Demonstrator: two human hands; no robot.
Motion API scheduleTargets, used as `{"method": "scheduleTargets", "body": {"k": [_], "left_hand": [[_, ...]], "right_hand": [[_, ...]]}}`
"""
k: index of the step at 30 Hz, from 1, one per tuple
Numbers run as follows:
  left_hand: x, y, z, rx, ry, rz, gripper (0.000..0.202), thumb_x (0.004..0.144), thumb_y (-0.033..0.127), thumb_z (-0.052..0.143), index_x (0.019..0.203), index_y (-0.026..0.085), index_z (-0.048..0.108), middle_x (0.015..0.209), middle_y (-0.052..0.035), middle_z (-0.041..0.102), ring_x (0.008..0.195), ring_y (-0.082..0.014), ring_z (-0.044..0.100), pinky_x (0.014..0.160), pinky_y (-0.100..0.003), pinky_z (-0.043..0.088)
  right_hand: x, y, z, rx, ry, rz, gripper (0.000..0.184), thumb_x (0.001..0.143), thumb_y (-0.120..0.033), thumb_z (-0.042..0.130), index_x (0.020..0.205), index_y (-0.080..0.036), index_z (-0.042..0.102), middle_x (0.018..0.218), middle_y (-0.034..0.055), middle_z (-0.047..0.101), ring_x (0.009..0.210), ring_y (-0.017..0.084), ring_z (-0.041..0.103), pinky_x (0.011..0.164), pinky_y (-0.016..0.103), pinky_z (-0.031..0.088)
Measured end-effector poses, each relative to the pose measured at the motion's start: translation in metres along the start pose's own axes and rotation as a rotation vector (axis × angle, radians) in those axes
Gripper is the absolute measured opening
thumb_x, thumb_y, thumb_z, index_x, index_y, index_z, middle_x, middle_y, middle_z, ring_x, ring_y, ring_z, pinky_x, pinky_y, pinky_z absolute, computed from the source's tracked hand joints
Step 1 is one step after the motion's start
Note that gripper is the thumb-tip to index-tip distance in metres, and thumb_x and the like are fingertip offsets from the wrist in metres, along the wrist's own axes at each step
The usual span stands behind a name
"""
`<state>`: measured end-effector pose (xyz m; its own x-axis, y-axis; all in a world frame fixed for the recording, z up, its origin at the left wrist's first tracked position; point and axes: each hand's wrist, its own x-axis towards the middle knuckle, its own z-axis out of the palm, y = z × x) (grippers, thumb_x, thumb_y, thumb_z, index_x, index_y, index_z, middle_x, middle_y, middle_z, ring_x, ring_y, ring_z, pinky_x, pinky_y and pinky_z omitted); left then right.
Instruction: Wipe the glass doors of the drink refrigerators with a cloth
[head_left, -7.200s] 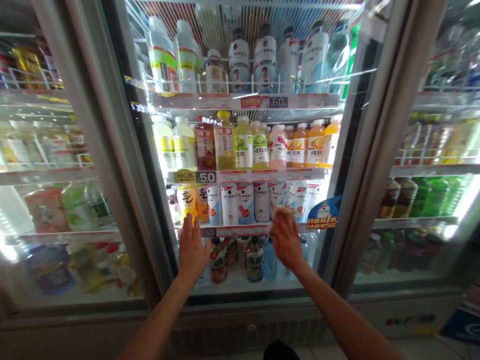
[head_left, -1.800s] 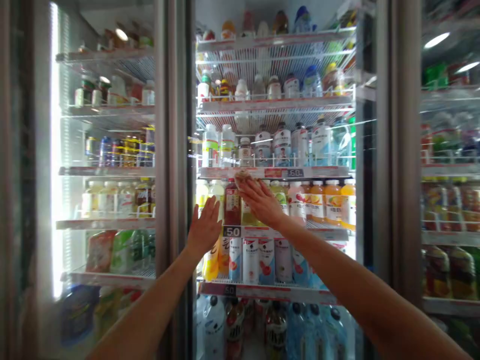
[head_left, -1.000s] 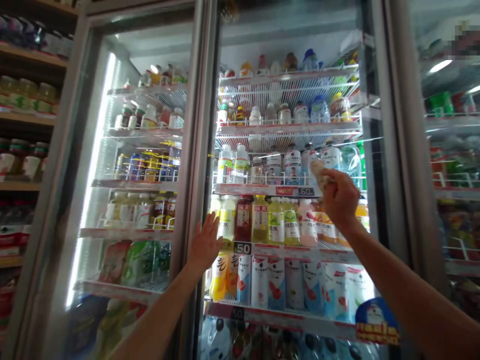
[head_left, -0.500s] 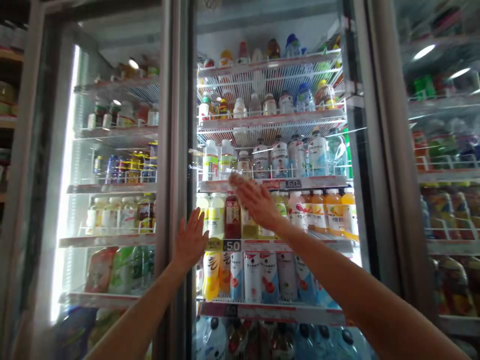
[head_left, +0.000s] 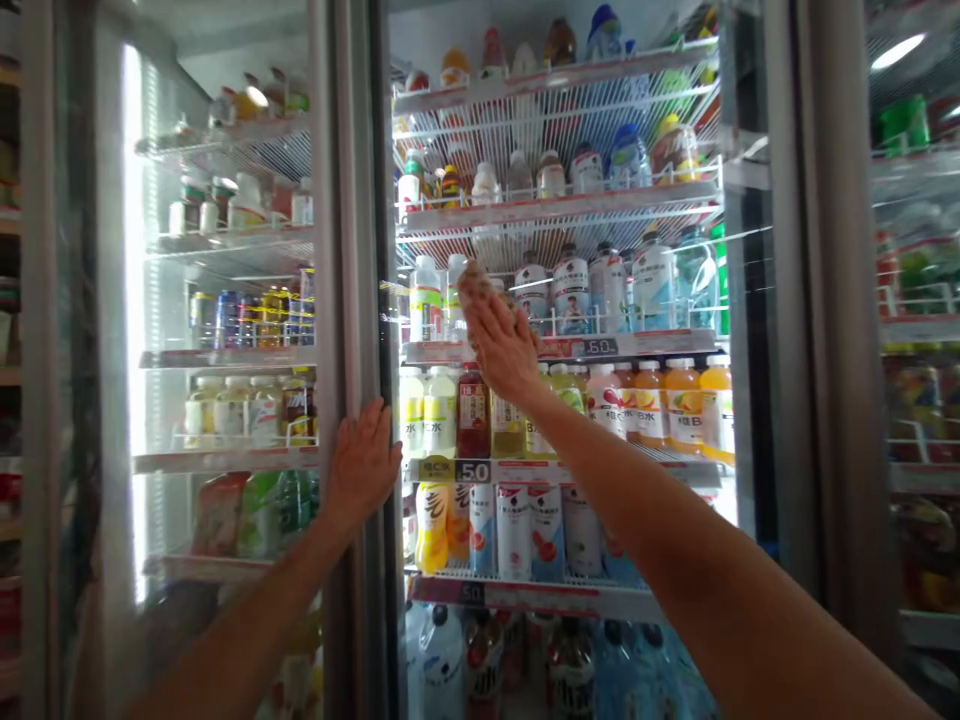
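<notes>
My right hand lies flat against the glass door of a lit drinks cooler, with a patterned brownish cloth under its fingers. Most of the cloth is hidden by the hand; its edges show past the fingertips and beside the knuckles. My left hand rests with fingers stretched out on the metal door frame between two cooler doors, and holds nothing. Behind the glass, near my right hand, stand a dark red bottle and pale yellow bottles.
Wire shelves of bottled drinks fill the cooler. Price tags run along the shelf edges. To the left, another glass door covers cans and bottles. A third cooler section is at the right.
My right hand has moved up the glass with the cloth. My left hand has shifted left onto the metal frame. The view has turned slightly.
</notes>
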<state>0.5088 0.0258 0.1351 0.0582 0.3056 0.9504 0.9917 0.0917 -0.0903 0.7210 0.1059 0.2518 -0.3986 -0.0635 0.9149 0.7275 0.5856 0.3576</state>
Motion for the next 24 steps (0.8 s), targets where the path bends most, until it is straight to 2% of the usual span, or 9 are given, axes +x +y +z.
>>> {"method": "scheduleTargets", "body": {"k": [2,6,8,10,14,16,20,22,24], "left_hand": [[-0.002,0.003,0.0,0.0,0.01,-0.017,0.055,0.087,0.03,0.03,0.135,0.006,0.038,0.144,-0.0183,0.035,0.134,-0.0277,0.033,0.112,-0.052,0.019],[-0.015,0.013,0.004,0.02,-0.008,-0.02,0.053,0.086,0.026,0.029,0.132,0.003,0.041,0.143,-0.0204,0.036,0.134,-0.0282,0.034,0.11,-0.052,0.024],[-0.027,0.017,0.007,0.04,-0.043,0.041,0.051,0.085,0.022,0.028,0.13,0.003,0.044,0.142,-0.0197,0.038,0.133,-0.0271,0.036,0.109,-0.051,0.026],[-0.039,0.022,0.01,0.056,-0.064,0.1,0.051,0.084,0.02,0.029,0.13,0.004,0.044,0.141,-0.0188,0.04,0.133,-0.026,0.036,0.109,-0.05,0.027],[-0.063,0.036,0.02,0.056,-0.076,0.141,0.053,0.083,0.017,0.031,0.134,0.007,0.042,0.143,-0.016,0.038,0.135,-0.0241,0.033,0.11,-0.047,0.026],[-0.075,0.042,0.026,0.054,-0.093,0.157,0.054,0.082,0.014,0.031,0.134,0.009,0.041,0.143,-0.0146,0.038,0.135,-0.023,0.033,0.111,-0.045,0.027],[-0.087,0.051,0.029,0.036,-0.127,0.22,0.053,0.082,0.011,0.029,0.133,0.01,0.043,0.142,-0.0137,0.041,0.134,-0.0226,0.035,0.11,-0.044,0.029],[-0.086,0.07,0.016,-0.027,-0.097,0.218,0.051,0.084,0.011,0.029,0.132,0.01,0.044,0.141,-0.0149,0.042,0.134,-0.0229,0.035,0.11,-0.045,0.029],[-0.084,0.109,-0.009,-0.163,-0.035,0.214,0.048,0.086,0.014,0.031,0.132,0.01,0.044,0.141,-0.0158,0.042,0.135,-0.0232,0.034,0.11,-0.047,0.028]], "right_hand": [[-0.018,-0.003,0.002,-0.003,-0.038,-0.044,0.053,0.088,-0.017,0.039,0.141,-0.019,0.032,0.151,0.0019,0.028,0.141,0.025,0.016,0.116,0.051,0.013],[-0.111,-0.034,0.012,0.051,-0.177,-0.546,0.049,0.088,-0.017,0.04,0.136,-0.022,0.04,0.145,-0.0041,0.04,0.14,0.018,0.021,0.118,0.042,0.015],[-0.139,-0.033,0.009,0.074,-0.197,-0.67,0.047,0.088,-0.018,0.04,0.135,-0.023,0.041,0.142,-0.0059,0.044,0.14,0.014,0.019,0.118,0.037,0.014],[-0.138,-0.015,-0.001,0.054,-0.182,-0.557,0.052,0.086,-0.015,0.041,0.138,-0.021,0.037,0.145,-0.0014,0.04,0.142,0.017,0.014,0.117,0.042,0.011],[-0.114,0.023,-0.018,-0.043,-0.089,0.009,0.059,0.086,-0.013,0.04,0.143,-0.019,0.028,0.151,0.0061,0.026,0.143,0.025,0.009,0.115,0.054,0.008],[-0.135,0.019,-0.017,-0.02,-0.135,-0.044,0.058,0.086,-0.013,0.041,0.142,-0.021,0.031,0.15,0.0043,0.029,0.142,0.025,0.011,0.115,0.053,0.009],[-0.214,-0.006,-0.011,0.121,-0.309,-0.607,0.048,0.087,-0.015,0.043,0.135,-0.023,0.042,0.143,-0.0011,0.043,0.14,0.016,0.02,0.116,0.041,0.016],[-0.227,-0.005,-0.012,0.097,-0.277,-0.571,0.048,0.087,-0.016,0.043,0.135,-0.021,0.042,0.142,0.0001,0.045,0.14,0.016,0.021,0.116,0.04,0.016],[-0.214,0.001,-0.013,0.025,-0.175,-0.321,0.051,0.087,-0.016,0.044,0.138,-0.02,0.039,0.144,0.0037,0.042,0.141,0.02,0.018,0.115,0.045,0.014]]}}
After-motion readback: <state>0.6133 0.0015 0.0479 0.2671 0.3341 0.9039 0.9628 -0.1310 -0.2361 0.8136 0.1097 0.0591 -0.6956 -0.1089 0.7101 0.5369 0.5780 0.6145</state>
